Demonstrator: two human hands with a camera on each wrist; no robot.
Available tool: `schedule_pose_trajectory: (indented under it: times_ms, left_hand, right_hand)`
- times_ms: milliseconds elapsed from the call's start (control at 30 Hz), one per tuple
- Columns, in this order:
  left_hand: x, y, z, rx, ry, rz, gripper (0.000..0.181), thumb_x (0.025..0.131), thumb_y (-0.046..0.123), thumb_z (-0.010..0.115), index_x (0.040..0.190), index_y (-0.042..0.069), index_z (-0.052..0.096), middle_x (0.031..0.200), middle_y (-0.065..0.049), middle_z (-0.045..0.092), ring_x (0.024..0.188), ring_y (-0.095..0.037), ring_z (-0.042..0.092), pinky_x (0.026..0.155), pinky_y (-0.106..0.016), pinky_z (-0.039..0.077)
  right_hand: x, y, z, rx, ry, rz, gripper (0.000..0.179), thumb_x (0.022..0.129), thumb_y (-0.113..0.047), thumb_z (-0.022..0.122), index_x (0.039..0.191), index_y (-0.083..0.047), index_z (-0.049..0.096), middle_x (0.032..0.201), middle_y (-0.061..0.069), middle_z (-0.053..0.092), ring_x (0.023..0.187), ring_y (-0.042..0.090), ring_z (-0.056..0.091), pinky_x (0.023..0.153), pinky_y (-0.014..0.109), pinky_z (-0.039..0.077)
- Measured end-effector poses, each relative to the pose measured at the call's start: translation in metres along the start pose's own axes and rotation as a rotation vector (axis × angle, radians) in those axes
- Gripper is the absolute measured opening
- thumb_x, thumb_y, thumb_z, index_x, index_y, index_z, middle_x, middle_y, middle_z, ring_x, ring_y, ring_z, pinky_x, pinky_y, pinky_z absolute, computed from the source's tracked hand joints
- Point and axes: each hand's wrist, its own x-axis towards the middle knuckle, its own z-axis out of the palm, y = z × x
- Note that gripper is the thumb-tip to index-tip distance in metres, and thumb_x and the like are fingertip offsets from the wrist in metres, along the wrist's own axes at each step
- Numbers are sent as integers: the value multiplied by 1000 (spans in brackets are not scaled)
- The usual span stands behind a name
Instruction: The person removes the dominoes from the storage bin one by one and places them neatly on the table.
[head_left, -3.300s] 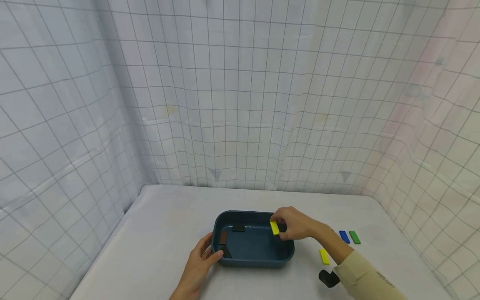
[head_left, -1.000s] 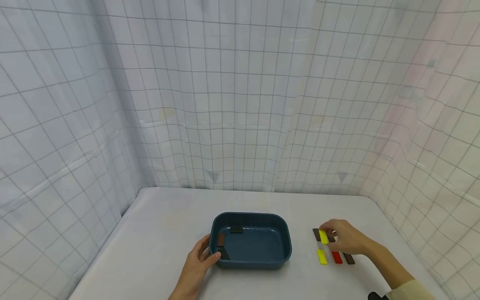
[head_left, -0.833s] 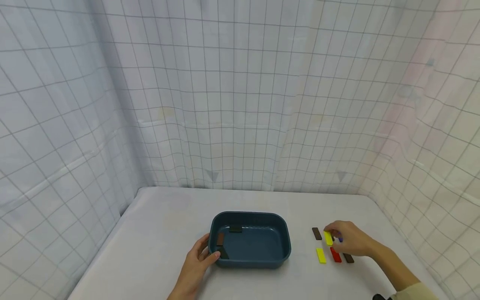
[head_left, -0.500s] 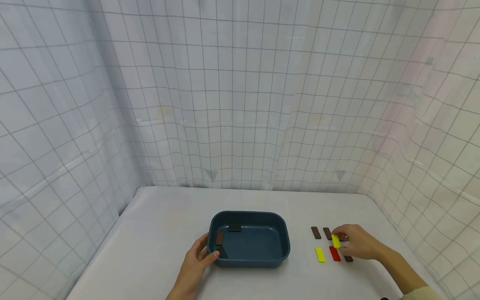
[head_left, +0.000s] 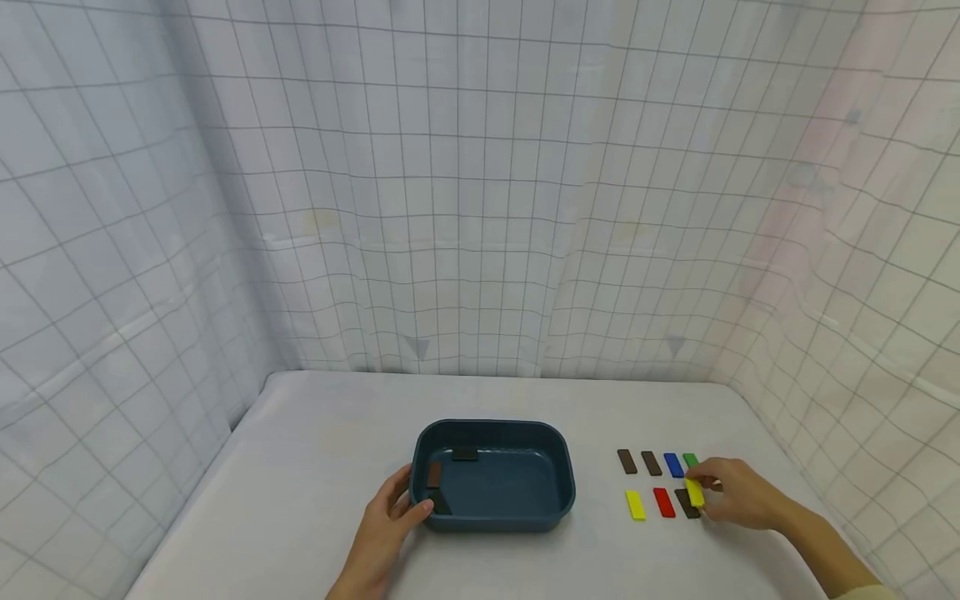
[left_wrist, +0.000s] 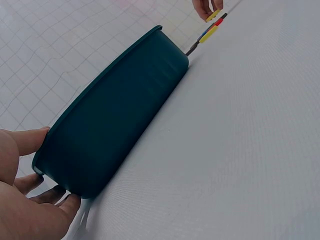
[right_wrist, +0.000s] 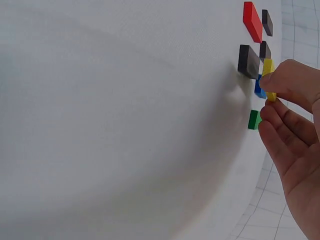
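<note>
My left hand (head_left: 382,525) holds the left end of a dark blue-green rectangular tub (head_left: 495,525), thumb at the rim and fingers against the outer wall. The left wrist view shows this hand (left_wrist: 30,200) at the tub's end wall. My right hand (head_left: 742,493) pinches a small flat yellow block (head_left: 694,493) above the right end of two rows of blocks. In the right wrist view, the held yellow block (right_wrist: 269,80) sits between thumb and fingers. Close by lie a dark brown block (head_left: 686,503) and a green block (head_left: 691,460), partly hidden.
The back row also has two dark brown blocks, one of them the left-end block (head_left: 627,462), and a blue block (head_left: 673,465). In front lie another yellow block (head_left: 635,505) and a red block (head_left: 663,502). Several dark or brown pieces, including a brown block (head_left: 434,475), lie inside the tub.
My right hand has carried the yellow block from over the tub to the rows, then rightward along them, uncovering the blue block. My left hand stays on the tub.
</note>
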Motion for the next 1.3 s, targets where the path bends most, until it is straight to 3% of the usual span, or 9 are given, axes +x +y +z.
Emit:
schedule_pose_trajectory:
  times_ms: [267, 533, 867, 1167, 1300]
  left_hand:
    - [0, 2, 1, 6, 2, 16, 77, 98, 17, 75, 159, 2, 31, 162, -26, 31, 146, -48, 33, 113, -59, 37]
    - [-2, 3, 0, 0, -1, 4, 78, 98, 20, 75, 160, 4, 31, 162, -27, 30, 147, -48, 32, 114, -59, 36]
    - [1, -1, -1, 2, 6, 2, 78, 98, 19, 75, 160, 3, 31, 162, -27, 31, 146, -49, 32, 113, -59, 38]
    - [1, 0, -1, -2, 10, -3, 78, 97, 19, 75, 159, 3, 31, 162, -27, 31, 146, -48, 33, 113, -59, 37]
    - [2, 0, 0, -3, 8, 0, 78, 97, 19, 75, 159, 3, 31, 162, -27, 31, 146, -47, 34, 113, -59, 37]
  right_hand:
    - [-10, 15, -2, -16, -26, -2, 46, 72, -1, 85, 116, -1, 71, 105, -1, 66, 95, 22, 60, 88, 48, 57]
    - [-14, 16, -3, -73, -42, 0, 48, 70, 2, 84, 115, -7, 70, 108, -2, 65, 97, 22, 59, 91, 51, 55]
    - [-17, 16, 2, -23, -8, 46, 48, 71, 4, 82, 116, -7, 71, 109, 0, 66, 99, 26, 60, 93, 57, 54]
    - [-18, 21, -8, 9, -25, -69, 43, 78, -3, 83, 119, -2, 70, 110, 2, 68, 96, 23, 63, 86, 45, 59]
    - [-16, 18, -14, 35, -11, -49, 45, 80, -9, 86, 121, 0, 69, 113, 5, 68, 98, 24, 63, 86, 41, 60]
